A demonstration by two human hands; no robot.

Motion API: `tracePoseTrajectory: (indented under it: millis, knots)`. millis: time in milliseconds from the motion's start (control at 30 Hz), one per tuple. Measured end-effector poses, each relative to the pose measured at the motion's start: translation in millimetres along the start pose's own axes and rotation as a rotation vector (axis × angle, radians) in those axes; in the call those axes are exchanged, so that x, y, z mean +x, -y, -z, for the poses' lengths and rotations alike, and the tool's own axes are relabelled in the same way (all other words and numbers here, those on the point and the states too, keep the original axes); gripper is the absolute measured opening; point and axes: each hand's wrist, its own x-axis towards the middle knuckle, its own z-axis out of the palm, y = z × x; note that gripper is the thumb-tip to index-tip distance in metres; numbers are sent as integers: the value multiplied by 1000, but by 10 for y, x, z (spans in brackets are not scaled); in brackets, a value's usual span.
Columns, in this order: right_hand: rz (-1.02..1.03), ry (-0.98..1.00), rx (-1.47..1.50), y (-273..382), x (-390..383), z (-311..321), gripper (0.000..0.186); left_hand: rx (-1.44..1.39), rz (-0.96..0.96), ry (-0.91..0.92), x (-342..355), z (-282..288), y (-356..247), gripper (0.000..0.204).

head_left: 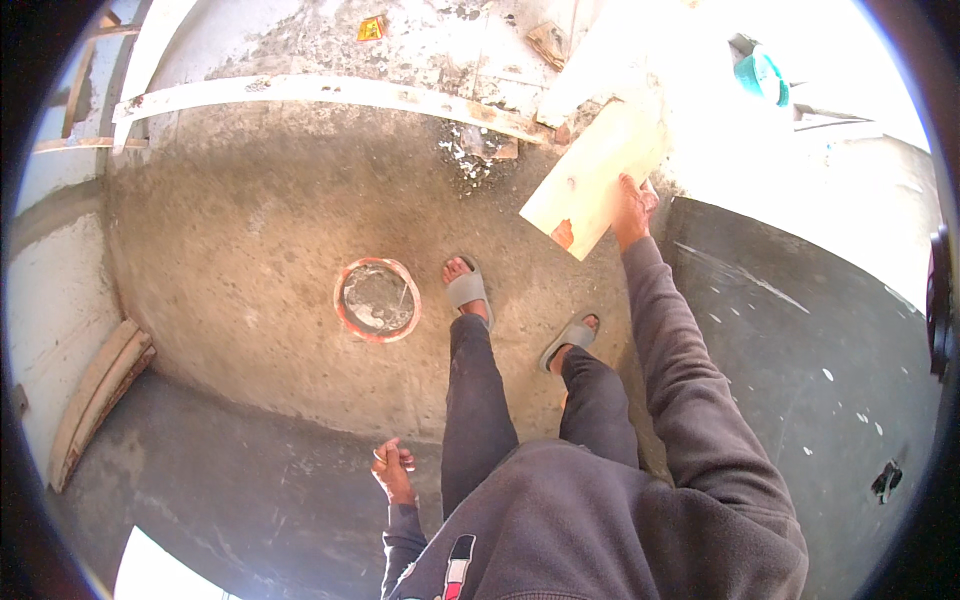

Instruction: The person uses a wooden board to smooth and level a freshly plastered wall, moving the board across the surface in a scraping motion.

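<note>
My right hand [636, 208], arm stretched forward, is closed on the right edge of a pale wooden board [590, 175]. The board is tilted and has a brown patch near its lower corner; bright light washes out its far end. Low beside my left leg hangs my left hand [395, 472], its fingers loosely curled and somewhat apart, with nothing visible in them. A round bucket [344, 315] with an orange-red rim stands on the floor left of my feet. Grey material, like wet mortar, shows inside it.
A long pale plank [300, 92] lies across the far floor, with white and dark debris [470, 165] near it. Wooden pieces [100, 400] lean at the left wall. An orange packet [371, 28] and a teal object [762, 80] lie farther off. A dark, white-spotted surface [790, 330] spans the right.
</note>
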Motion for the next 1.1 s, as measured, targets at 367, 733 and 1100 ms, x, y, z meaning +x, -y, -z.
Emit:
tracePoseTrajectory:
  millis: [367,733,1100]
  knots:
    - [233,100,-521,236,-573,-311,19,-11,-17,47,148,105,-4,24]
    - [477,203,-1516,756,-811,921,43,-2,-72,73,164,145,-692,29]
    - [45,144,-1523,1149,-2072,2257,24,163,-92,227,165,410,-937,37]
